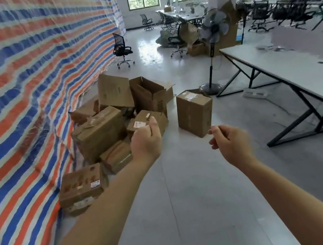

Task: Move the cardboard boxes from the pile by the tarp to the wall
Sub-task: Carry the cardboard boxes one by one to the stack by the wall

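Pale grey floor (192, 203) runs up a big workroom, with a striped tarp (19, 82) hanging all down the left side. At its foot sits the pile of cardboard boxes (101, 130): sealed ones, a couple with flaps open, and a flat printed carton (80, 184) nearest us. One taped upright box (194, 112) stands apart on the floor, to the right of the heap.

Both bare arms are out in front. The left hand (146, 140) hovers in line with a small labelled box (145, 123) at the pile's front edge, fingers loosely curled, nothing in them. It looks short of the cardboard, though I can't be sure. The right hand (230, 142) hangs near the upright box's lower corner, loosely curled too, and empty.

So this reads as the reach-in, with no pickup made yet. The next move calls for closing in and choosing an edge or top box so the heap doesn't slump. Then it's palms on opposite sides, lift, and turn for the wall. A long white table (297, 68) on the right narrows the lane.
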`<state>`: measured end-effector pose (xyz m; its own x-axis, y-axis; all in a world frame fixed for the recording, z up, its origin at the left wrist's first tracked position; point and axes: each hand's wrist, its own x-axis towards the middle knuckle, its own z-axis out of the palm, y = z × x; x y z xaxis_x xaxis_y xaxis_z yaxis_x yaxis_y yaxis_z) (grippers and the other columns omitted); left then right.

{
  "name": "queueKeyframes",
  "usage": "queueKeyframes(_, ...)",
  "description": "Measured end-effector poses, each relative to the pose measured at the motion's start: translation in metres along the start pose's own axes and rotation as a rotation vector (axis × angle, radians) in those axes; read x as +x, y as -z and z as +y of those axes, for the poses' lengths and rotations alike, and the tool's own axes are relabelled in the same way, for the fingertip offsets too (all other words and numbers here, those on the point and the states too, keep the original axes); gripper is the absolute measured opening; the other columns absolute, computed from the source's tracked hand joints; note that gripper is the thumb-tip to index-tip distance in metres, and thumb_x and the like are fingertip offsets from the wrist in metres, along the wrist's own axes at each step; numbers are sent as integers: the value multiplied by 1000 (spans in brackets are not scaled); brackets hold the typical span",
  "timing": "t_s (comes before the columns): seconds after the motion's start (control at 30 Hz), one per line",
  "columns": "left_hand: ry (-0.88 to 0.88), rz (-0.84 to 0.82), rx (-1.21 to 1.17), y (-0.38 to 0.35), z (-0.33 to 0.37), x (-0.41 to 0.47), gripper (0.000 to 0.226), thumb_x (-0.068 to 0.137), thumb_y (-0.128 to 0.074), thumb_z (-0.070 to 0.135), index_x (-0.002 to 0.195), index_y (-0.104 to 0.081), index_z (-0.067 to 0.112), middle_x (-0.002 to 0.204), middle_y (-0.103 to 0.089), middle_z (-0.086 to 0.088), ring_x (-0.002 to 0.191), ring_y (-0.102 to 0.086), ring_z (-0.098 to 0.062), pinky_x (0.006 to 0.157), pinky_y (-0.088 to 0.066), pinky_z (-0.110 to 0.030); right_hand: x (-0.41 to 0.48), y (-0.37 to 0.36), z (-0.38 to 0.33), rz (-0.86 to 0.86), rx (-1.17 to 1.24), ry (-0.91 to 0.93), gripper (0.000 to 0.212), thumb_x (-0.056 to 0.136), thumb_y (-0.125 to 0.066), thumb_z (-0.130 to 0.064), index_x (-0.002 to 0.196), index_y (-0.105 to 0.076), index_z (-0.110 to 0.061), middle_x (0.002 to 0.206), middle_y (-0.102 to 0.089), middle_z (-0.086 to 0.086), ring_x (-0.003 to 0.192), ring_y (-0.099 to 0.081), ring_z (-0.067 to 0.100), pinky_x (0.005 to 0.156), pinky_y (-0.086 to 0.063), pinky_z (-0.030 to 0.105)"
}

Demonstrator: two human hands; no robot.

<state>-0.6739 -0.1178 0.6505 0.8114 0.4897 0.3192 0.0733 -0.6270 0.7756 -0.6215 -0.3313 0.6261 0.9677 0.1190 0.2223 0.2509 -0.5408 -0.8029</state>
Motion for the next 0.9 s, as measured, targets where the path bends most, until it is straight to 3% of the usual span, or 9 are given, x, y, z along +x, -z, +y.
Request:
queueKeyframes(0.27, -26, -74, 49, -172, 4, 197, 64, 108, -32, 34, 49, -43, 11, 47, -44, 0, 46, -45, -12, 51, -35, -28, 229, -26, 93, 18, 67, -107, 33, 103, -48, -38, 87, -74, -26, 66, -71, -10, 62, -68, 2, 71, -58, 34)
queueKeyframes(0.37, -53, -74, 72, -203, 18, 265, 65, 108, -31, 35, 50, -46, 9, 47, -45, -3, 46, -47, -15, 54, -42, -37, 308, -30, 99, 29, 91, -96, 33, 102, -49, -38, 82, -73, -27, 63, -70, -9, 62, -70, 7, 70, -59, 38)
queueKeyframes(0.5, -41, -67, 84, -238, 21, 349, 69, 108, -29, 40, 55, -52, 3, 52, -52, -10, 50, -53, -17, 56, -45, -37, 403, -42, 98, -10, 103, -91, 33, 102, -49, -36, 78, -70, -30, 62, -71, -7, 60, -68, 6, 64, -56, 34)
queueKeyframes(0.73, -15, -66, 58, -332, -32, 511, 72, 108, -27, 42, 56, -51, -1, 50, -51, -10, 48, -53, -22, 55, -48, -42, 578, -106, 142, -71, -8, -64, 35, 102, -48, -37, 77, -72, -28, 63, -71, -7, 64, -69, 14, 70, -59, 45)
queueKeyframes(0.9, 0, -148, 60, -401, -65, 641, 68, 108, -26, 41, 53, -49, 8, 49, -46, -1, 48, -51, -13, 53, -34, -25, 705, -155, 168, -160, -142, -90, 33, 103, -50, -34, 89, -75, -19, 65, -70, -7, 62, -67, 14, 67, -59, 41)
